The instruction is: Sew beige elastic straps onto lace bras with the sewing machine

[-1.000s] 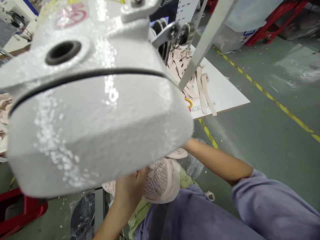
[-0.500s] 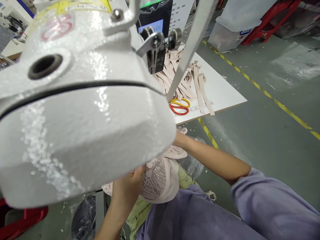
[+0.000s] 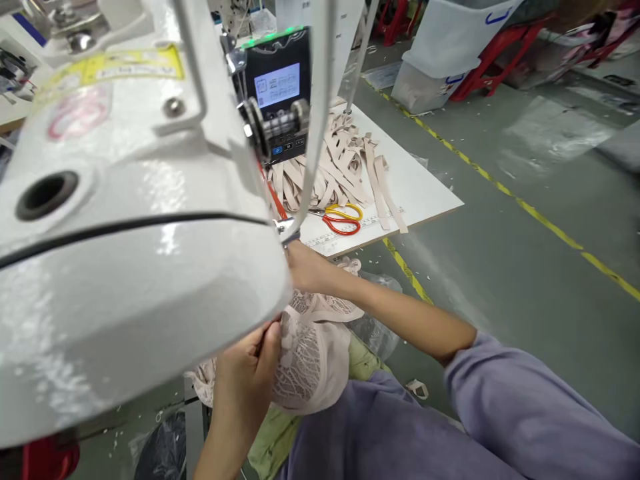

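A pale pink lace bra hangs over my lap below the head of a white sewing machine. My left hand is closed on the edge of the bra, thumb pressed against the bent fingers, just under the machine's lower edge. Farther off, my right hand reaches in beside the far end of the machine head, above the bra's other cup. Its fingers are hidden behind the machine, so their grip does not show. The needle area is out of sight too.
On the white table lie many beige fabric strips and scissors with red and yellow handles. A control screen stands by the machine. Plastic bins and a red stool are on the floor beyond.
My view has shifted, so the machine head appears farther left and more of my right hand and the screen shows. My left hand keeps its hold on the bra.
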{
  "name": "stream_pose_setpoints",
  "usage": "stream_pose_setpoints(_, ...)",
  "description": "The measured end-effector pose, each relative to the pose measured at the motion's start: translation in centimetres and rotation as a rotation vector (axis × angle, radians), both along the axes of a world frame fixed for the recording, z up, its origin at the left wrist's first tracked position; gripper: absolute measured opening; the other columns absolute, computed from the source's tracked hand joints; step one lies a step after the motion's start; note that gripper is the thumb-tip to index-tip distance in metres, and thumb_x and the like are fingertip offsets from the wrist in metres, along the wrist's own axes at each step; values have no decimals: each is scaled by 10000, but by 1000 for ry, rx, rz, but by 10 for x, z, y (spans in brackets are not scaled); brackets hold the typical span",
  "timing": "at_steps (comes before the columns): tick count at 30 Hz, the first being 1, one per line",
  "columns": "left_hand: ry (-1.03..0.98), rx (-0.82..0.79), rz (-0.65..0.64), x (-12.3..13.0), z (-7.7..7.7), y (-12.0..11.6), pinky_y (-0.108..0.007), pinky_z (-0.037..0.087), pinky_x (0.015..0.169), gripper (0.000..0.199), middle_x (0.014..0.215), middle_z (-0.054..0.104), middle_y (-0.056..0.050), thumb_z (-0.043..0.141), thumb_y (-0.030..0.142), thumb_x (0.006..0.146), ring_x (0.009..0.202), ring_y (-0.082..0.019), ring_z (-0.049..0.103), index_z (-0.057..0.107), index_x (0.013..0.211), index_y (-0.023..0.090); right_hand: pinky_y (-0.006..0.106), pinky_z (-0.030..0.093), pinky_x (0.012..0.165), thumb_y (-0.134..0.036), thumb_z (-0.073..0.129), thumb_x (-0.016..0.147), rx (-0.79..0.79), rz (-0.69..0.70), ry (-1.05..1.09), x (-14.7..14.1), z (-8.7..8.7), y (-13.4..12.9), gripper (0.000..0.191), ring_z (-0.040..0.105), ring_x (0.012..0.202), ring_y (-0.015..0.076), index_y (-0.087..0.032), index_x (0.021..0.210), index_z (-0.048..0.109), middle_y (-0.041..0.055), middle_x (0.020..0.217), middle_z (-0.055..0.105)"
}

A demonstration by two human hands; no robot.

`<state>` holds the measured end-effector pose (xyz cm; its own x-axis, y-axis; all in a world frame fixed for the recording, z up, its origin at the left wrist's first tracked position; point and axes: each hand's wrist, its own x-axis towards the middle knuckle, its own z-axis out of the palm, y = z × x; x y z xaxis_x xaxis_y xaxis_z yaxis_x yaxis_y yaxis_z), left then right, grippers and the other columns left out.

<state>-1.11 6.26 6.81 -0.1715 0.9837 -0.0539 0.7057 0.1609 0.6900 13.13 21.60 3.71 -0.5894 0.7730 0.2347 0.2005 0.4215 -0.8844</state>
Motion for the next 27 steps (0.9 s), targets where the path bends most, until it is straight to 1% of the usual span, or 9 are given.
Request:
stream_pose_setpoints(4, 102, 54, -44, -4, -3, -3, -269, 603, 726, 303, 999, 793, -1, 527, 399, 923, 891, -219, 760, 779, 1041, 279, 269, 426, 720, -195, 633, 782, 21, 35, 24, -2, -6, 5, 69, 524, 818, 160, -157, 760, 579, 28, 886, 563)
stream_pose_setpoints(8, 172, 109, -46, -8, -5, -4, -261, 599, 705, 303, 974, 796, -1, 522, 399, 925, 853, -210, 763, 778, 1020, 268, 255, 414, 743, -136, 615, 765, 62, -12, 60, -5, -13, 6, 44, 530, 860, 152, -154, 790, 584, 28, 918, 563)
stream_pose_setpoints(12, 178, 107, -5, -7, -5, -7, -270, 593, 746, 304, 939, 798, -23, 520, 390, 928, 806, -203, 757, 778, 984, 238, 252, 407, 737, -175, 621, 792, 75, -51, 84, -8, -17, 3, 52, 526, 846, 146, -157, 771, 577, 26, 908, 561)
stream_pose_setpoints(17, 155, 119, 33, -3, -4, -10, -295, 581, 784, 299, 943, 796, -33, 522, 385, 931, 821, -209, 751, 775, 978, 232, 259, 414, 725, -202, 635, 804, 65, -49, 78, -8, -20, 4, 72, 525, 817, 148, -169, 767, 583, 22, 872, 556)
stream_pose_setpoints(22, 147, 135, 67, 2, -5, -11, -291, 568, 738, 300, 951, 795, -37, 516, 382, 936, 828, -214, 747, 775, 969, 235, 261, 429, 709, -183, 646, 802, 66, -44, 92, -6, -20, 4, 65, 516, 773, 137, -175, 779, 586, 24, 880, 565)
stream_pose_setpoints(27, 138, 147, 67, 1, -9, -13, -290, 562, 759, 298, 956, 792, -38, 513, 377, 942, 838, -207, 743, 769, 996, 235, 256, 430, 701, -164, 646, 789, 90, -45, 94, -6, -19, 4, 88, 516, 755, 123, -167, 744, 571, 24, 903, 571)
